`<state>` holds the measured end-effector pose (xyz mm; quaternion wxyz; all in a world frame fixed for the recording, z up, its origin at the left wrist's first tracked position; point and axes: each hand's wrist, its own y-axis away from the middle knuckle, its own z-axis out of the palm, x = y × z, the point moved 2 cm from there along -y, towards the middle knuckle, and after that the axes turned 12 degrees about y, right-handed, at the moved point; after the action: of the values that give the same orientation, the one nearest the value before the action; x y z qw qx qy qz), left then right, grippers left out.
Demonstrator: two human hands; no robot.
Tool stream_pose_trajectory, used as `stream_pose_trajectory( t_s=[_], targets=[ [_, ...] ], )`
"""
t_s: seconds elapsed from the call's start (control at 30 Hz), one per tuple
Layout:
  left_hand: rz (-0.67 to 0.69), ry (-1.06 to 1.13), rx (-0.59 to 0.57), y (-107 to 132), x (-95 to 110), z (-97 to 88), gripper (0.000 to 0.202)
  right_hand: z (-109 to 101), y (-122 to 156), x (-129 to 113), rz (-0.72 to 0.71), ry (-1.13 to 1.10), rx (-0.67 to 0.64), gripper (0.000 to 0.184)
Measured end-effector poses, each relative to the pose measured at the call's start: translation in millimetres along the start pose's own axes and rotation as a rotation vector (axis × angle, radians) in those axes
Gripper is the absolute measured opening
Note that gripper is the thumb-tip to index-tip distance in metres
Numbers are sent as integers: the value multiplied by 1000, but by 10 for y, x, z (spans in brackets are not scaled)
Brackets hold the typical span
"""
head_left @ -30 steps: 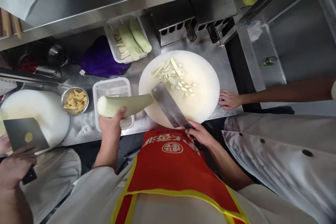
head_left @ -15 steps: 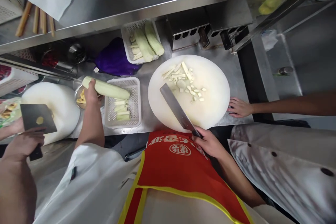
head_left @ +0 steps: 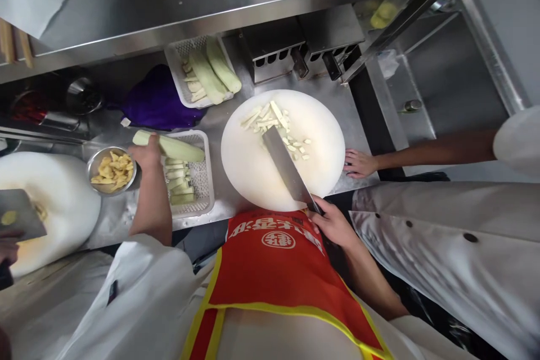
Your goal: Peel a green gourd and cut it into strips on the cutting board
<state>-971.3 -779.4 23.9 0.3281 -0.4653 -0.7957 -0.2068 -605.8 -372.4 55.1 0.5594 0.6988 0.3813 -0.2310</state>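
Note:
My left hand (head_left: 146, 153) is closed round a long peeled pale-green vegetable (head_left: 179, 148), held over the near white basket (head_left: 202, 177) that contains cut strips. My right hand (head_left: 331, 221) grips the handle of a cleaver (head_left: 287, 167), whose blade lies across the round white cutting board (head_left: 248, 169). Cut strips and small pieces (head_left: 274, 124) lie on the board's far side.
A far basket (head_left: 177, 70) holds more peeled vegetables, next to a purple cloth (head_left: 158, 101). A steel bowl (head_left: 112, 170) holds yellow pieces. One person's hand (head_left: 358, 163) rests on the counter at right. At left, a second board (head_left: 59, 197) and another person's cleaver (head_left: 19, 215).
My left hand carried the peeled vegetable from the board's edge leftward over the near basket. The cleaver blade shifted further onto the board, toward the cut pieces.

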Motion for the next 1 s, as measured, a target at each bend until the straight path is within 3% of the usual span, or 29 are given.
stream_pose_trajectory(
  t_s=[0.07, 0.1, 0.17, 0.23, 0.3, 0.4, 0.5, 0.63, 0.83, 1.0],
  targets=[
    [-3, -28, 203, 233, 154, 47, 59, -4, 35, 47, 11, -166, 62, 35],
    [56, -4, 222, 378, 271, 124, 57, -3, 44, 79, 10, -253, 113, 28],
    [328, 60, 21, 698, 582, 403, 50, 0, 43, 162, 8, -420, 235, 17],
    [565, 64, -369, 1031, 932, 799, 47, -2, 23, 265, 9, -566, 350, 16],
    [691, 4, -671, 1312, 1282, 1205, 59, -11, -1, 379, 18, -689, 429, 18],
    [608, -203, -875, 1572, 1731, 1708, 82, -29, -18, 540, 40, -797, 483, 22],
    [508, -428, -945, 1765, 1990, 2005, 88, -34, -17, 637, 57, -835, 485, 24],
    [596, -575, -974, 2053, 1987, 2090, 80, -11, -23, 649, 95, -871, 453, 27],
    [734, -546, -1049, 2432, 1787, 1880, 69, 116, -127, 510, 123, -896, 372, 30],
    [792, -546, -1072, 2544, 1731, 1823, 73, 257, -398, 308, 132, -904, 275, 32]
  ],
)
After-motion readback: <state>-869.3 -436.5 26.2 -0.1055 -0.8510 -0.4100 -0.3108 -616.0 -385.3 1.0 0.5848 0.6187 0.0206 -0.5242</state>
